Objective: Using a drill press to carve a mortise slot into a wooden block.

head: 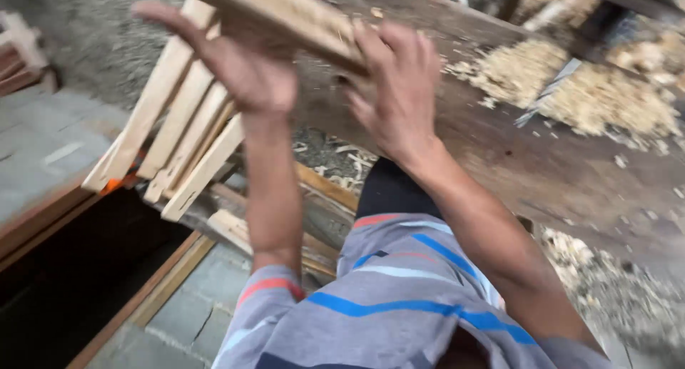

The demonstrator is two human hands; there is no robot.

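Note:
Both of my hands are raised on a light wooden plank (285, 16) that runs slantwise across the top of the view. My left hand (235, 62) lies against its underside with the fingers spread toward the upper left. My right hand (396, 91) grips the plank's lower edge from the right. Under the plank lies a dark worn workbench (514, 155). The picture is blurred by motion.
Several pale wooden slats (178, 134) lean in a bundle at the left over a dark opening (64, 283). Wood shavings (592, 91) are heaped on the bench at the upper right. More planks (242, 230) lie below, with grey paving (43, 141) at the left.

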